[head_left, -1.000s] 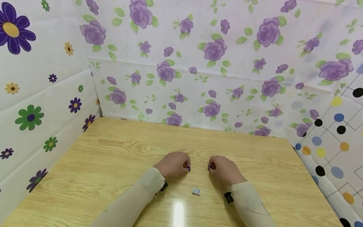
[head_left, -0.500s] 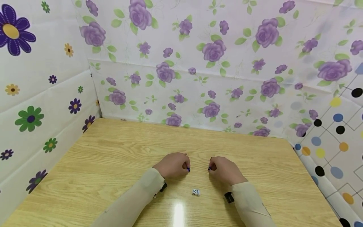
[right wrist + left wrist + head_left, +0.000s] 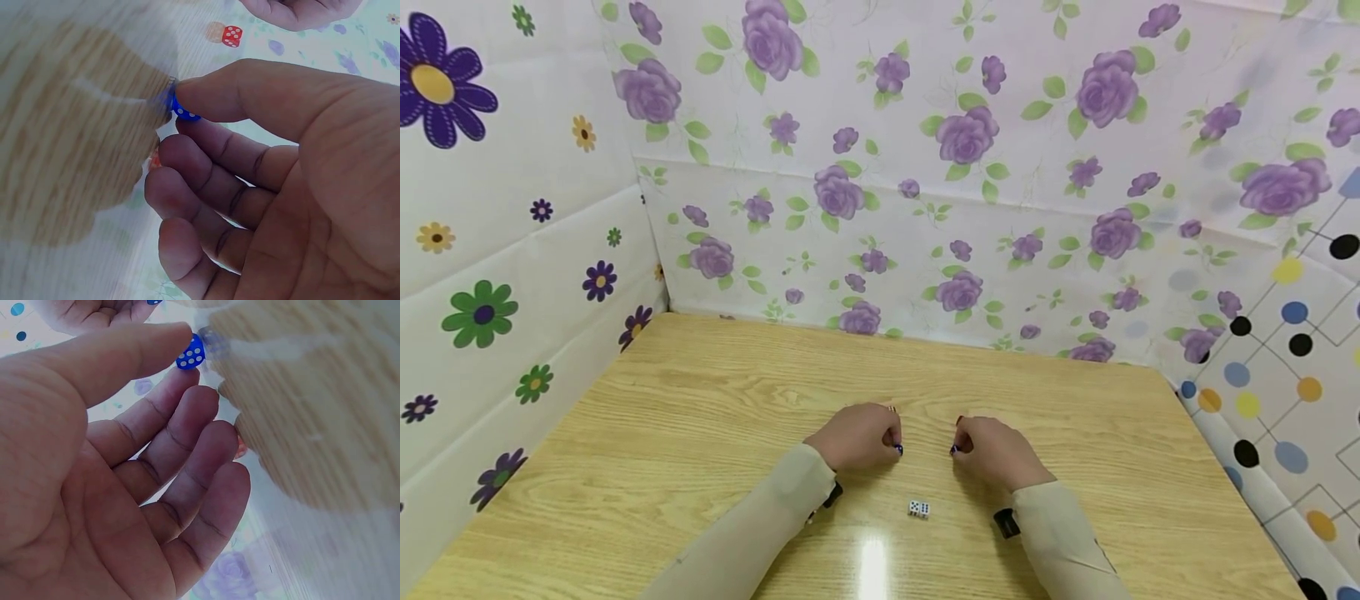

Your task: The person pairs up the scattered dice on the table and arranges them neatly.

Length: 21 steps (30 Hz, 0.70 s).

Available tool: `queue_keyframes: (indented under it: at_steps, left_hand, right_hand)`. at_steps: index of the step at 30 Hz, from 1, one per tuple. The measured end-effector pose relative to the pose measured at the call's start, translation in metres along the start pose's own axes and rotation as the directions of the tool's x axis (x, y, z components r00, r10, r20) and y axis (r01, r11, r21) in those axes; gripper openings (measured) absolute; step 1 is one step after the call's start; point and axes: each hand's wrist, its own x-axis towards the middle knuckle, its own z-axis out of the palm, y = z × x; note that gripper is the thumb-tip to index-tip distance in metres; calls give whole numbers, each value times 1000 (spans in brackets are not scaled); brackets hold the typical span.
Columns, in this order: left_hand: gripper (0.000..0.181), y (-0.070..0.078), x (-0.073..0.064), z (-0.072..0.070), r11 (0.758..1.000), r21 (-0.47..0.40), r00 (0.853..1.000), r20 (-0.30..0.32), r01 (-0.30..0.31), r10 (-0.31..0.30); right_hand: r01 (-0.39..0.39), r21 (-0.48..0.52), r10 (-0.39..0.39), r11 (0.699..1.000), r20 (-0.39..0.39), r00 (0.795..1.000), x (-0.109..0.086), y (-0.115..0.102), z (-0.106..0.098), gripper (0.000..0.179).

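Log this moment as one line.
left hand: pinches blue die | right hand: pinches second blue die | white dice: side by side on table

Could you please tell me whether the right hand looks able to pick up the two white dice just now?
Probably yes: the two white dice lie close by on the table, with nothing seen in between, though the right hand pinches a blue die that it may need to release first.
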Motion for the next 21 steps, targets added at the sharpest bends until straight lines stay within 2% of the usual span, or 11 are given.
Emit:
queue_keyframes:
  at_steps: [21]
  left_hand:
    - [8,0,2,4,1000,22,1000,7,-12,12]
  right_hand:
    - [28,-21,-28,999,6,1000,-3,-6,0,15]
